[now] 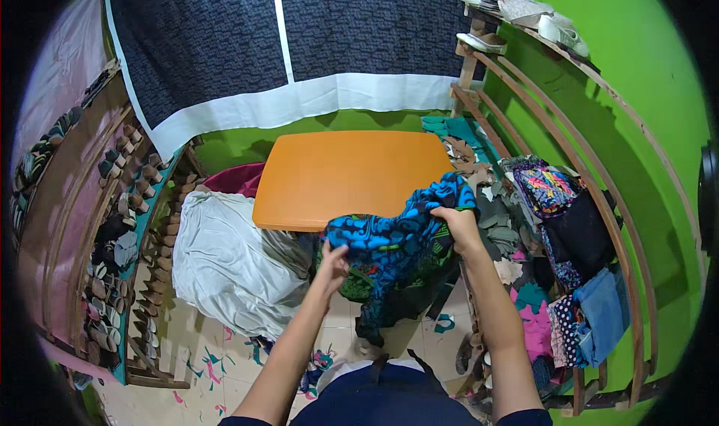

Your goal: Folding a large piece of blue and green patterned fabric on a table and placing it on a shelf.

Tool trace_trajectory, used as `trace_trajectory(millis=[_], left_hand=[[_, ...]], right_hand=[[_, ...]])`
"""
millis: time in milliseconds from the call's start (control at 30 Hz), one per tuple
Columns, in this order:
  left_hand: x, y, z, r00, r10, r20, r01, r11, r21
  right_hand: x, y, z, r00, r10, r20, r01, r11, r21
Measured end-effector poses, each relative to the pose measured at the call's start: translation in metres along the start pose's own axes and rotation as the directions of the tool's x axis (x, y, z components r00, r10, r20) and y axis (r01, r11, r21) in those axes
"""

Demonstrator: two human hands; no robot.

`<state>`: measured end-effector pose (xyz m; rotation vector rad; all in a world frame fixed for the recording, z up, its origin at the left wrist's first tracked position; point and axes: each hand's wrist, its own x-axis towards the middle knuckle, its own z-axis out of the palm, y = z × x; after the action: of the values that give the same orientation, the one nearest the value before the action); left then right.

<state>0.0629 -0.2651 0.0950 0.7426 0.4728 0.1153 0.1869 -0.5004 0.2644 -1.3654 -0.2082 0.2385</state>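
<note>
A patterned cloth (404, 254) in blue, black and green, perhaps a garment, hangs in loose folds in front of me. Its upper part rests over the near edge of the orange tabletop (352, 175), and a dark end droops toward the floor. My right hand (460, 230) is closed on the cloth's right side, thumb on top. At the left side of the cloth, my left hand (332, 271) is open, fingers apart and close against the fabric. Whether they press on it is hard to see.
White cloth (236, 261) lies heaped left of the table. Shoe racks (120, 261) line the left side. Folded clothes (599, 313) and cut scraps (498, 227) fill the wooden rack at right. Colored scraps (213, 370) dot the tiled floor. A dark curtain (217, 44) hangs behind.
</note>
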Motion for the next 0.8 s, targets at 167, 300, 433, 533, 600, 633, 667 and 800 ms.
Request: trace_trajectory(millis=[167,300,433,533,600,633,667,800], left_hand=[[0.002,-0.052,-0.015,0.917,-0.393,-0.065,0.394,0.869,0.299],[-0.009,-0.038,0.01,0.97,-0.11,0.216,0.068,0.979,0.194],[-0.019,0.04,0.042,0.997,-0.036,-0.067,0.047,0.985,0.168],[-0.007,0.09,0.002,0.999,0.043,-0.002,-0.042,0.989,0.138],[-0.004,0.113,-0.007,0.997,0.023,0.075,-0.03,0.995,0.092],[-0.007,0.121,0.007,0.997,-0.026,0.069,0.021,0.997,0.073],[-0.008,0.129,0.003,0.995,0.02,0.101,-0.028,0.997,0.076],[-0.02,0.161,-0.005,0.986,0.153,0.071,-0.168,0.941,0.294]], right_hand=[[-0.008,-0.014,0.018,0.995,0.085,0.054,-0.087,0.996,0.029],[-0.005,-0.034,0.002,0.992,0.125,-0.026,-0.125,0.992,-0.002],[0.006,-0.032,-0.045,0.982,0.186,0.025,-0.183,0.977,-0.112],[0.003,-0.037,-0.043,0.98,0.183,0.08,-0.167,0.97,-0.176],[0.007,-0.039,-0.056,0.972,0.204,0.115,-0.185,0.97,-0.159],[0.011,-0.039,-0.074,0.966,0.227,0.126,-0.208,0.967,-0.147],[0.017,-0.039,-0.087,0.937,0.314,0.154,-0.283,0.939,-0.194],[0.027,-0.037,-0.121,0.852,0.453,0.264,-0.154,0.698,-0.7]])
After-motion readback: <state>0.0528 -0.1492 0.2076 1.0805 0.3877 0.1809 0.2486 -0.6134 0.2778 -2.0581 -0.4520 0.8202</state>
